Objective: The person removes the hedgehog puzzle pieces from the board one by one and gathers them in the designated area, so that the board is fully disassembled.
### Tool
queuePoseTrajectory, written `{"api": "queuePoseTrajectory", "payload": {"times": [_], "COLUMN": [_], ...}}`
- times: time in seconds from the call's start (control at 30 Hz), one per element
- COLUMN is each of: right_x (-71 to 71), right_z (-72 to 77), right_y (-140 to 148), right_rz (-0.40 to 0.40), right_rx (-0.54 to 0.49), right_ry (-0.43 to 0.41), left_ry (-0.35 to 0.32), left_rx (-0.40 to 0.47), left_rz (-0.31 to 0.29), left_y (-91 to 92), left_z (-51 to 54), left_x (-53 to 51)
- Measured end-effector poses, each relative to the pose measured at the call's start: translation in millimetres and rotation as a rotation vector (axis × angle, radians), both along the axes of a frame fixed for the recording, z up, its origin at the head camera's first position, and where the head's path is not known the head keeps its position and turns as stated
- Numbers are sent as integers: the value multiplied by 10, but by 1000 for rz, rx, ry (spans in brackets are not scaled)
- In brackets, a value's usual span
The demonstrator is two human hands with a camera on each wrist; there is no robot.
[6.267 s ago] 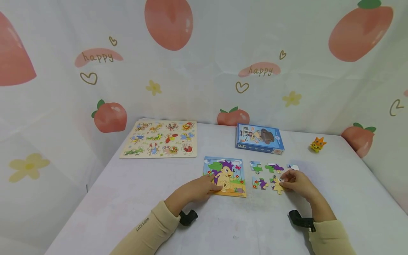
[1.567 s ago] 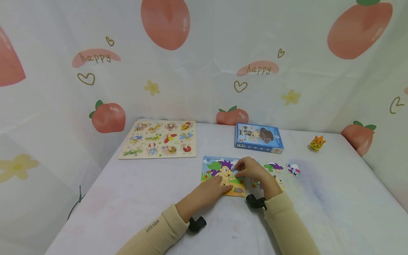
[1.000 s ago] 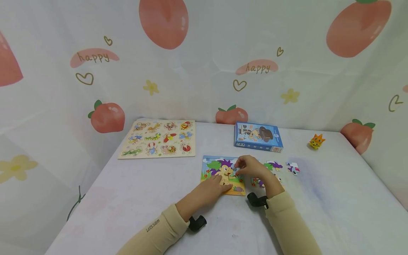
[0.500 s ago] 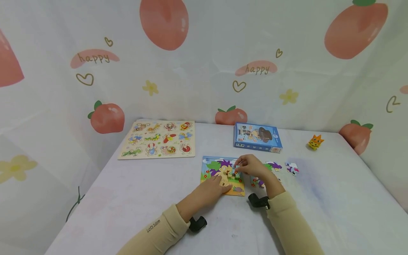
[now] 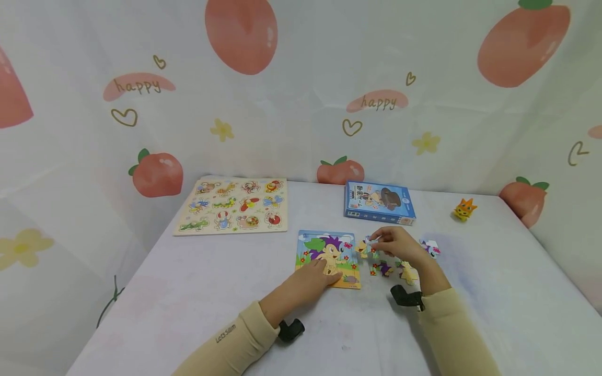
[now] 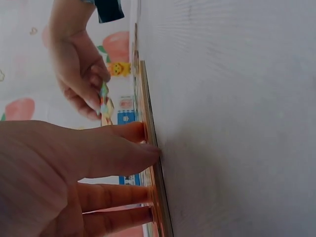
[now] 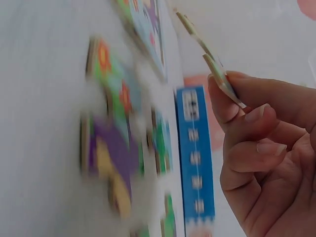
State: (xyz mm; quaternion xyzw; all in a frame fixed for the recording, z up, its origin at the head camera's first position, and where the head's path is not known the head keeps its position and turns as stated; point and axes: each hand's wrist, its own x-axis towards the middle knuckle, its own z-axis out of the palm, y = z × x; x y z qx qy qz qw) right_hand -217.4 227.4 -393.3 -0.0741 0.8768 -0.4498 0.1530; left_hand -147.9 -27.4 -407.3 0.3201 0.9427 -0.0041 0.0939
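Note:
My left hand (image 5: 305, 284) rests on the lower left of a hedgehog puzzle board (image 5: 351, 282), which lies flat on the table. In the left wrist view the thumb touches the board's near edge, and the other fingers lie extended over its top. Just right of the board, my right hand (image 5: 403, 246) pinches a jigsaw piece (image 5: 361, 248) between thumb and fingertips, held above the table. The right wrist view shows this piece (image 7: 224, 84) tilted, nearly edge-on. Below that hand lie loose jigsaw pieces, among them a purple one (image 5: 385, 269) and a yellow one (image 5: 408, 272); some are partly hidden.
A wooden insect peg puzzle (image 5: 235, 206) lies at the back left. Behind the hedgehog board is a blue box (image 5: 380, 202). A small orange and yellow toy figure (image 5: 464, 209) stands at the back right. Another loose piece (image 5: 430, 248) lies beyond the right wrist.
The right hand has moved right, off the board's right side, with a piece in its fingertips. The left hand slid slightly right along the board earlier and has stayed still since.

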Motion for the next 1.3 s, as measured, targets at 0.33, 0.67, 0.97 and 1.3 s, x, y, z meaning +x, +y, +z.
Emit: {"api": "queuePoseTrajectory", "payload": {"times": [0.33,0.67,0.97,1.3], "right_x": [157,331,480,556], "right_z": [72,19,-36,-165], "right_y": [508,931,1179,1356], "right_rz": [-81,-135,-186,-261], "right_rx": [4,66,127,95], "right_ry": [15,41,7,-51], "left_ry": [-25,-57,-73,-72], "left_rx": [39,38,40,47], "left_rz": [20,45,55,49], "left_y": [-33,-17,-2,-3], "left_z": [15,23,13,7], "left_x": [-23,-6,3,6]}}
